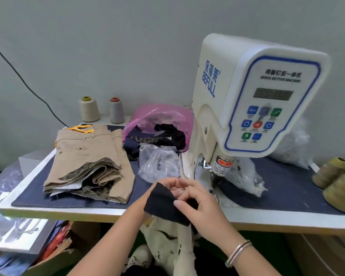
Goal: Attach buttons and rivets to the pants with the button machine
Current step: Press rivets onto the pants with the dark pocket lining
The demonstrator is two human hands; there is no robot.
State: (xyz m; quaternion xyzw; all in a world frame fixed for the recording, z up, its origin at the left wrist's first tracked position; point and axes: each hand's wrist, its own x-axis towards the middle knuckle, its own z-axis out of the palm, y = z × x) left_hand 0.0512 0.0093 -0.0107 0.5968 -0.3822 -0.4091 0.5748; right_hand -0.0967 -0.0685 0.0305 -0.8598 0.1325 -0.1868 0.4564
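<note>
**Line up the black scrap before it goes under the head**

You have a small black fabric scrap [164, 204] held up at the near edge of the white worktable [68, 213], just near of the white button machine [245, 100]. Your right hand [197, 204] pinches the scrap's right edge, thumb on top and fingers curled behind. Your left hand [168, 185] holds the far edge, its fingers curled over the cloth; how tightly they grip I cannot tell.

The folded tan pants [92, 166] lie to the left on the dark blue denim mat [287, 186], well apart from the machine and from your hands. A clear plastic bag of small metal parts [158, 165] sits between the pants and the machine.

This looks like a trial piece, so treat it as one. Flatten it to a single smooth layer, then slide it in from the near side toward the punch under the orange warning label [224, 163]. Keep both sets of fingertips on the outer edges, clear of the punch, and hold the cloth taut rather than stretched.
</note>
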